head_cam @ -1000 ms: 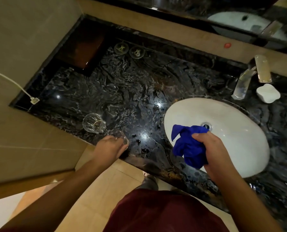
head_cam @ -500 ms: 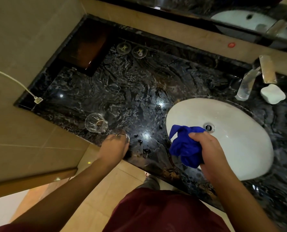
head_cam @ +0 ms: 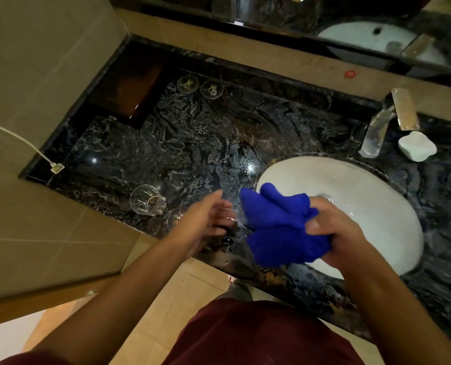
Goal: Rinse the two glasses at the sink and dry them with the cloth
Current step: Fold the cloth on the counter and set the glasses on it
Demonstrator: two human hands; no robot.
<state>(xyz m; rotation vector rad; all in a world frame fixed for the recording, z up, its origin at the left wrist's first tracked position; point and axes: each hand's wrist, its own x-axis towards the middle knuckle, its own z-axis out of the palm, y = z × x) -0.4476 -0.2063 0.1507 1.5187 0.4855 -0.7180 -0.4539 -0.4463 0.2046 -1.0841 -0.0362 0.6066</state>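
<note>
My right hand point(head_cam: 332, 230) grips a bunched blue cloth point(head_cam: 277, 227) over the near left rim of the white oval sink point(head_cam: 377, 206). My left hand point(head_cam: 206, 219) hovers blurred just left of the cloth, fingers spread and holding nothing. One clear glass point(head_cam: 146, 200) stands on the dark marble counter point(head_cam: 192, 143) near its front edge. A second glass point(head_cam: 175, 218) stands right beside my left hand, mostly hidden by it and blurred.
A chrome tap point(head_cam: 377, 133) and a white soap dish point(head_cam: 416, 145) sit behind the sink. Two round coasters point(head_cam: 199, 85) and a dark box point(head_cam: 125, 93) lie at the back left. A white cable plug point(head_cam: 56, 167) rests on the counter's left edge by the wall.
My left hand let go of the second glass on the counter and moved right, opening toward the cloth. My right hand brought the cloth slightly left.
</note>
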